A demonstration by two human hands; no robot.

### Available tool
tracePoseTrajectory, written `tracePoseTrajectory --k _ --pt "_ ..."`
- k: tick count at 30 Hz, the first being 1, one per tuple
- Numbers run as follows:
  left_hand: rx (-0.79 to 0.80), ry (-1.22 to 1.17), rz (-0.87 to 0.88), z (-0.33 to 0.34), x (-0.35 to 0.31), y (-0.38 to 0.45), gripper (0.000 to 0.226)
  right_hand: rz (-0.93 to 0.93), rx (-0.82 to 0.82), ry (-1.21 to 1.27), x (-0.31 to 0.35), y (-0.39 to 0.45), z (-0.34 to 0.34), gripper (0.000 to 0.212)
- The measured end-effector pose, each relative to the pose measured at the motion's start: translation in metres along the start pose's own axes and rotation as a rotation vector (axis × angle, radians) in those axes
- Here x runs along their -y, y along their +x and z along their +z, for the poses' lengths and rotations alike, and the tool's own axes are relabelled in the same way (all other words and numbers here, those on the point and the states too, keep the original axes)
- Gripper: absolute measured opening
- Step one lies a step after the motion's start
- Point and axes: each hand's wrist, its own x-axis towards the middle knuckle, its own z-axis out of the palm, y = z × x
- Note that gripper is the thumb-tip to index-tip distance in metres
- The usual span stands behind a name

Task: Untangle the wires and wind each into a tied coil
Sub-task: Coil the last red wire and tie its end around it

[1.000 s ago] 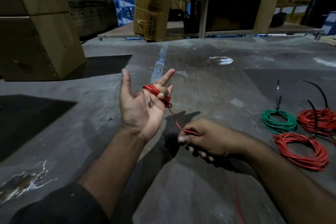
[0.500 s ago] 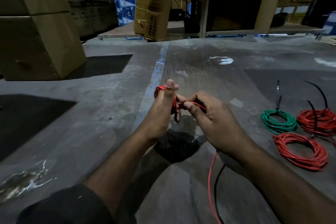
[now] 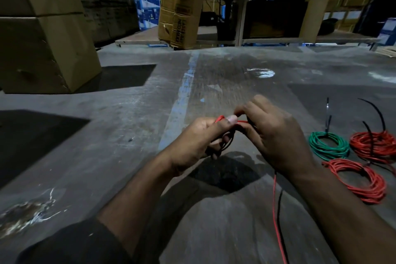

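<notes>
My left hand (image 3: 201, 141) grips a small bundle of red wire (image 3: 220, 118), thumb pressed on top of the loops. Just to its right, my right hand (image 3: 276, 135) pinches the same red wire, whose free length (image 3: 275, 210) hangs down from under the wrist toward the bottom edge, with its dark shadow beside it. On the floor to the right lie a green coil (image 3: 329, 145) and two red coils (image 3: 374, 144) (image 3: 357, 180), with black ties sticking up from them.
A grey concrete floor (image 3: 128, 124) with a faded blue line (image 3: 182, 94) lies below. Large cardboard boxes (image 3: 42, 34) stand at the left, a tall carton (image 3: 182, 4) at the back centre, and shelving racks (image 3: 278, 17) behind.
My left hand turned from an open palm-up pose to a closed grip on the red bundle. My right hand rose from low on the wire to meet it, then shifted slightly right.
</notes>
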Motion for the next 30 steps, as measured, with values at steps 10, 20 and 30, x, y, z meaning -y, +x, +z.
tracePoseTrajectory --k 10,20,30 --pt "-0.057 -0.279 -0.025 -0.001 0.002 0.004 0.041 0.157 0.106 0.105 -0.017 -0.003 0.011 0.042" --pt "-0.023 -1.274 0.076 -0.027 0.015 0.012 0.036 0.888 0.182 0.827 -0.002 -0.007 0.038 0.029" --pt "-0.305 -1.203 0.282 -0.034 0.003 0.007 0.080 0.433 0.538 0.364 0.012 -0.015 0.045 0.012"
